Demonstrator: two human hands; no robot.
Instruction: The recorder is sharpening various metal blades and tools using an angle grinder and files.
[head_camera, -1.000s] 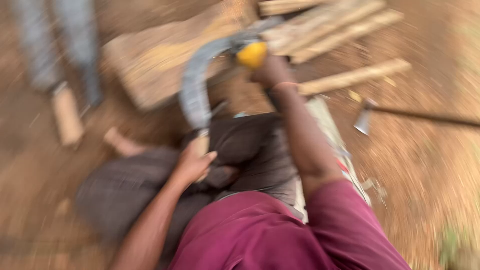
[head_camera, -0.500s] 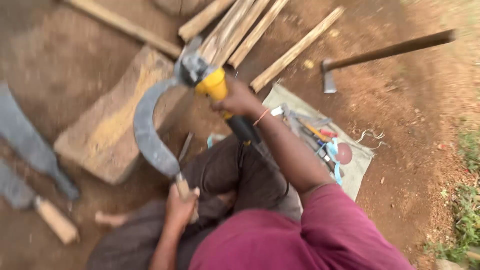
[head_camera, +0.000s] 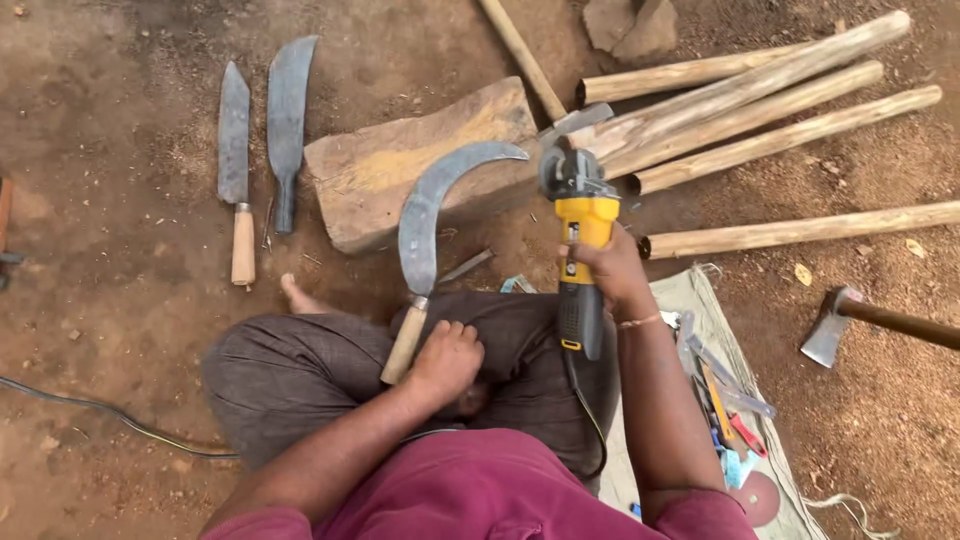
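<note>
My left hand (head_camera: 445, 362) grips the wooden handle of a curved sickle (head_camera: 430, 212), whose grey blade arcs up and right over a wooden block (head_camera: 375, 175). My right hand (head_camera: 610, 270) holds a yellow and black angle grinder (head_camera: 578, 235), its disc head near the sickle's tip, just apart from it. I sit cross-legged on the dirt in dark trousers, the sickle handle resting by my knee.
Two flat blades (head_camera: 260, 150) lie on the ground at upper left. Several wooden poles (head_camera: 760, 110) lie at upper right. An axe (head_camera: 850, 325) rests at right. A cloth (head_camera: 705, 330) with small tools (head_camera: 725, 400) lies beside my right leg. A cable (head_camera: 100, 415) runs along the left.
The view has steadied and shifted. The grinder has moved off the blade to the right of its tip, and the sickle now stands more upright against the block.
</note>
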